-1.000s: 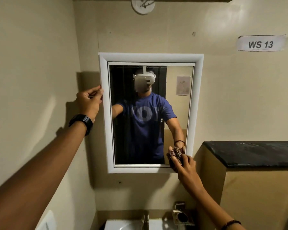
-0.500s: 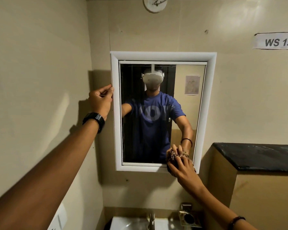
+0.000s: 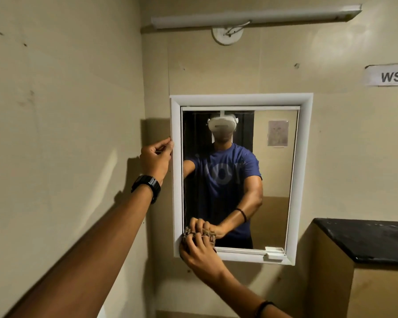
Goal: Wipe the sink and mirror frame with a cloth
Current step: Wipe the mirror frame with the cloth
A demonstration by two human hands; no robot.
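Work on the frame (image 3: pixel 177 203) is the step in hand: it hangs on the wall around the mirror (image 3: pixel 274 180), and the sink is out of view. The left hand (image 3: pixel 155 160) steadies the frame's left edge, fingers curled and tips pinching it, while the right hand (image 3: pixel 199 253) bunches the cloth (image 3: pixel 187 234) in curled fingers and presses it into the lower left corner. Next, I judge, the cloth should climb the left rail, which calls for the left hand to give way.

Black watch (image 3: pixel 146 185) on the left wrist, thin dark band (image 3: pixel 263 305) on right.
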